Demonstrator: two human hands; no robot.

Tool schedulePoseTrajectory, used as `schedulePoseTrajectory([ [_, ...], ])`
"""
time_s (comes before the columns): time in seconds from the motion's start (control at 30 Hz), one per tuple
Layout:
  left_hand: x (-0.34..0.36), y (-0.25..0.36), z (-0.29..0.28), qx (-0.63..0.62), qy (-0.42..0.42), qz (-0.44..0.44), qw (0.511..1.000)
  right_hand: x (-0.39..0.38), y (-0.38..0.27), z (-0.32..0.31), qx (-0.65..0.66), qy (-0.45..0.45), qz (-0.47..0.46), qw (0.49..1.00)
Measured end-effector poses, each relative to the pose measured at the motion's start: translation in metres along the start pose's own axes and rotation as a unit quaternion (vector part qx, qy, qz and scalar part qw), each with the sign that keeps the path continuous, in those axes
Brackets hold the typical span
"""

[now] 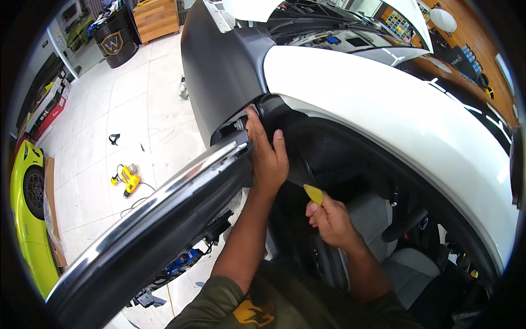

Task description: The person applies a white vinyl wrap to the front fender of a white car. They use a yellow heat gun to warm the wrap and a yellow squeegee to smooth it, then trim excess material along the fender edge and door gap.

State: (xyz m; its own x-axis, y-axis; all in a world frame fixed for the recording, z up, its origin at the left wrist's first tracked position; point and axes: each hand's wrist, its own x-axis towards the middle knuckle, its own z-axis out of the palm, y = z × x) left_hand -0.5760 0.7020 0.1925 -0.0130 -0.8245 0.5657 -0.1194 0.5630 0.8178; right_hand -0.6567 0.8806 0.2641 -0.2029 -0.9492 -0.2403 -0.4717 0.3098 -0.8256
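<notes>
My left hand [267,156] reaches up into the gap between the open car door [137,247] and the dark grey front fender [224,66]. Its fingers are stretched out, the thumb stands apart, and the fingertips touch the rear edge of the fender. In my right hand [333,223] a small yellow scraper [313,193] is pinched between thumb and fingers, its pointed end upward. That hand hangs in the door opening, below the white roof pillar [372,90] and in front of the grey seat [370,219]. The scraper touches nothing that I can make out.
A yellow heat gun [130,180] with a cord lies on the white tiled floor [90,192] to the left. Beyond stand a black barrel [116,46] and a wooden box [155,22]. A lime-green car [27,241] is at the far left.
</notes>
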Motion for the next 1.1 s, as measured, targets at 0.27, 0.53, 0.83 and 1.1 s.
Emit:
schedulePoseTrajectory([
  [0.27,-0.086,0.02,-0.058,-0.212,-0.209,-0.178,0.938,0.048,0.001,0.027,-0.209,-0.025,-0.15,0.966],
  [0.53,-0.164,-0.053,-0.085,-0.124,-0.328,-0.39,0.851,0.071,-0.14,0.0,-0.437,0.104,-0.373,0.812],
  [0.83,-0.161,-0.043,-0.093,-0.2,-0.423,-0.417,0.779,0.169,-0.165,0.01,-0.7,0.148,-0.346,0.607],
  [1.1,-0.158,-0.054,-0.091,-0.164,-0.45,-0.403,0.78,0.184,-0.162,0.017,-0.692,0.153,-0.389,0.589],
])
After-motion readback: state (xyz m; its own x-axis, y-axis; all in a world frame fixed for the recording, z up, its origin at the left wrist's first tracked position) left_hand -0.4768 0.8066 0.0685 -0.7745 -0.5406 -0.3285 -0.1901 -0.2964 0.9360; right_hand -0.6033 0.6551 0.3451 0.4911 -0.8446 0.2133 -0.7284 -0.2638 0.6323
